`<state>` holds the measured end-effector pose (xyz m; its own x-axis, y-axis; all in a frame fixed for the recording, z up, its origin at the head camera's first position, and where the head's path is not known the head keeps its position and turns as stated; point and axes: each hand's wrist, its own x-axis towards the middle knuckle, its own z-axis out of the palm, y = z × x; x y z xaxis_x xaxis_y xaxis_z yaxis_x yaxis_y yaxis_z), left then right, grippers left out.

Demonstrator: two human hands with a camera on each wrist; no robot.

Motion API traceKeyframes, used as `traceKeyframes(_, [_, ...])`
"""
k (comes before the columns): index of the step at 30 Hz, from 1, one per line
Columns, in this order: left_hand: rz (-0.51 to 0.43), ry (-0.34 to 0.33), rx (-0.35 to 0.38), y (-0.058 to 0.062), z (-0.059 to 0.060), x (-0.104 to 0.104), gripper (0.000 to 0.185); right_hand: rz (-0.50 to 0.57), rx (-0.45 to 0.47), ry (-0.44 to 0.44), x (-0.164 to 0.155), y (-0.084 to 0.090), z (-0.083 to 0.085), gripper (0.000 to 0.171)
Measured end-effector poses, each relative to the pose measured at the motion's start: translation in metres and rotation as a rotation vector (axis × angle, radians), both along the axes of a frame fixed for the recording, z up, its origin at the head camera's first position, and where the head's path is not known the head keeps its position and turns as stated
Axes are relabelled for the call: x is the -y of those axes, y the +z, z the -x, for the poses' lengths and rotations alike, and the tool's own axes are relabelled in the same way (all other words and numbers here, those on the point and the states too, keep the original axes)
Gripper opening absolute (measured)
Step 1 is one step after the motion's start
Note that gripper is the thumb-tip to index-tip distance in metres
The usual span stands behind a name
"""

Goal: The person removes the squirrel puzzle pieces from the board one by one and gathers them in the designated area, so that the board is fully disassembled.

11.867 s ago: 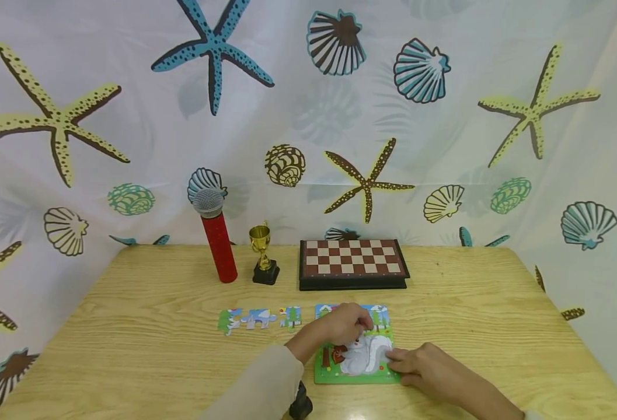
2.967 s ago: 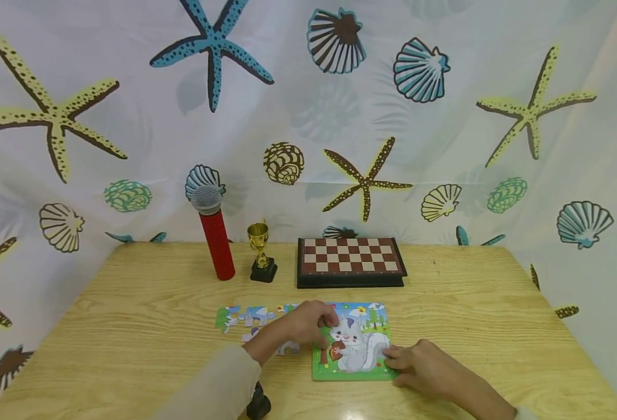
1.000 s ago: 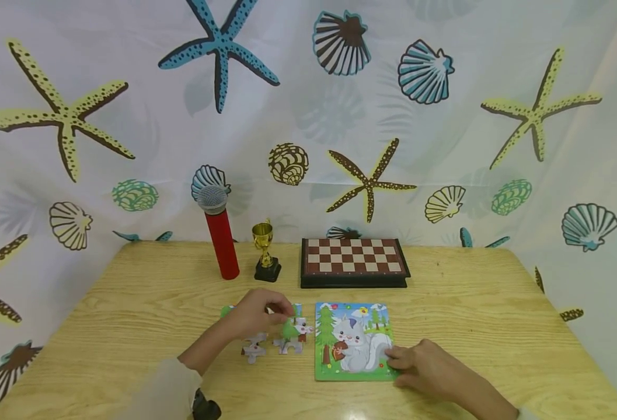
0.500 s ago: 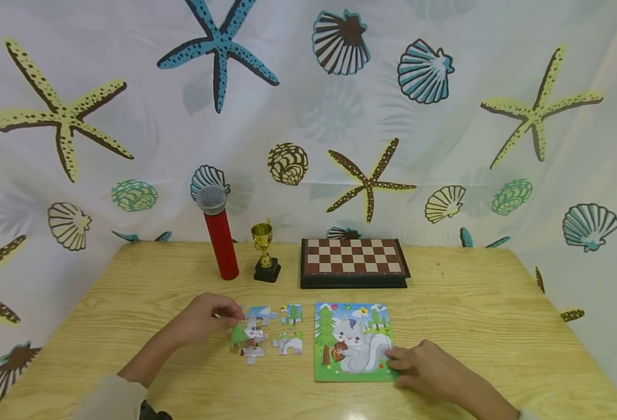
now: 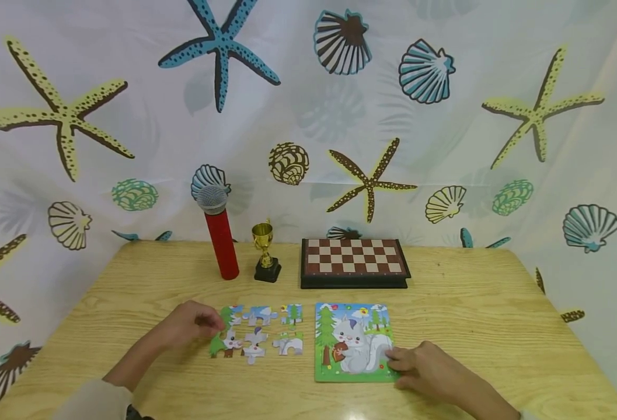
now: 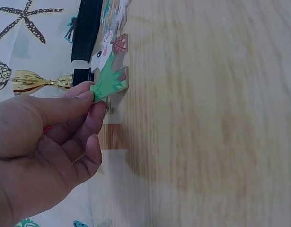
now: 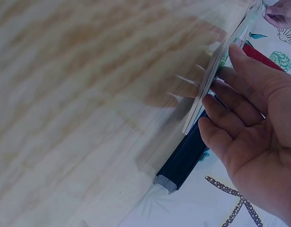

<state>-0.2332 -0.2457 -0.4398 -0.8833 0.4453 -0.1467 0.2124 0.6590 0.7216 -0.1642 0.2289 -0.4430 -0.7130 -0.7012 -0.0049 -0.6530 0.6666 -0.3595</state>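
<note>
My left hand (image 5: 190,324) pinches a jigsaw piece (image 6: 110,82) between thumb and fingertips, low over the table at the row's left end. The piece carries a green tree and part of a squirrel's face. To its right lie a piece with an eye (image 5: 254,345) and one with a grey curve (image 5: 289,345). Behind them is a row with a left piece (image 5: 232,315), a sky piece (image 5: 260,315) and a tree piece (image 5: 292,314). My right hand (image 5: 429,370) rests its relaxed fingers at the right edge of the squirrel picture board (image 5: 358,350).
At the back of the wooden table (image 5: 471,303) stand a red microphone (image 5: 221,245), a small gold trophy cup (image 5: 262,242) on a black base, and a folded chessboard case (image 5: 354,259). A curtain (image 5: 340,116) with starfish and shells hangs behind.
My left hand has carried the tree-and-face piece leftward from beside the board to the front row's left end. Two more front-row pieces lie there than at first. The right hand stays put.
</note>
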Motion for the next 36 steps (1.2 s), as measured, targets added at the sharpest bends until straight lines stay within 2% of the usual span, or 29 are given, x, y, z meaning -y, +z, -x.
traceKeyframes(7, [0.034, 0.011, -0.033, -0.005, 0.002, -0.001, 0.007, 0.001, -0.013, 0.006, -0.001, -0.001, 0.000, 0.039])
traceKeyframes(13, [0.057, 0.050, -0.058, 0.003, 0.001, -0.007, 0.004, -0.014, -0.045, 0.016, 0.000, 0.001, 0.001, 0.036])
traceKeyframes(16, [0.037, 0.029, -0.081, 0.006, 0.003, -0.013, 0.006, -0.036, -0.083, 0.019, 0.002, 0.002, 0.001, 0.033])
traceKeyframes(19, [-0.006, -0.025, -0.099, 0.006, 0.006, -0.022, 0.009, -0.061, -0.130, 0.013, 0.003, 0.002, 0.000, 0.029])
traceKeyframes(25, [-0.035, -0.094, -0.124, 0.006, 0.013, -0.055, 0.010, -0.064, -0.175, -0.003, 0.004, 0.000, -0.001, 0.026])
traceKeyframes(31, [-0.074, -0.144, -0.110, 0.013, 0.014, -0.102, 0.012, -0.040, -0.196, -0.008, 0.003, 0.000, -0.002, 0.026])
traceKeyframes(36, [-0.056, -0.183, -0.095, 0.015, 0.015, -0.144, 0.009, -0.033, -0.179, -0.016, 0.001, 0.001, -0.002, 0.027])
